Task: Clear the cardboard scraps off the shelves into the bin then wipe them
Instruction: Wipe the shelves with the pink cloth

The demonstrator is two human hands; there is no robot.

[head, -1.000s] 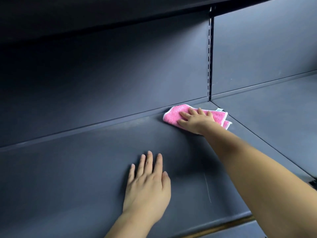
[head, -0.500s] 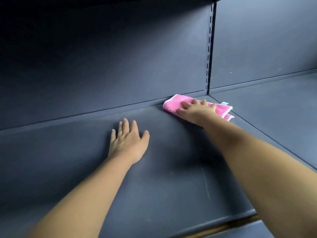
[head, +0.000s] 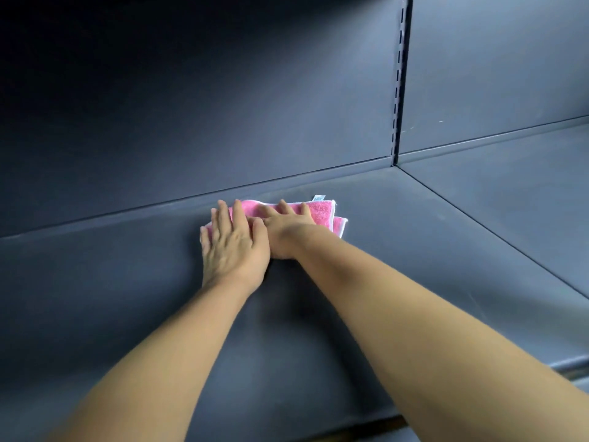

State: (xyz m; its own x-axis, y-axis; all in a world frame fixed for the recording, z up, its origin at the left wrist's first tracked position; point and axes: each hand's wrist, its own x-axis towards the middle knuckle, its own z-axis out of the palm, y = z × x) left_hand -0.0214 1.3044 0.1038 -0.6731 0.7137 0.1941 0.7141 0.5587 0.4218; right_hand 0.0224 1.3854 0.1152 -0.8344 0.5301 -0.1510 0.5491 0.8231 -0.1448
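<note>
A folded pink cloth (head: 322,212) with a white hem lies flat at the back of the dark grey shelf (head: 127,298), close to the rear wall. My right hand (head: 287,228) presses down on it with fingers stretched flat. My left hand (head: 234,240) lies flat too, its fingers over the cloth's left end and its thumb against my right hand. Most of the cloth's left part is hidden under both hands. No cardboard scraps show on this shelf.
A slotted upright post (head: 400,84) splits the back wall. To its right a second grey shelf (head: 516,193) adjoins this one along a seam. The shelf's front lip (head: 567,368) shows at the lower right. The shelf above is dark.
My left hand slid right and back from bare shelf onto the cloth beside my right hand. The cloth and right hand moved left, away from the upright post.
</note>
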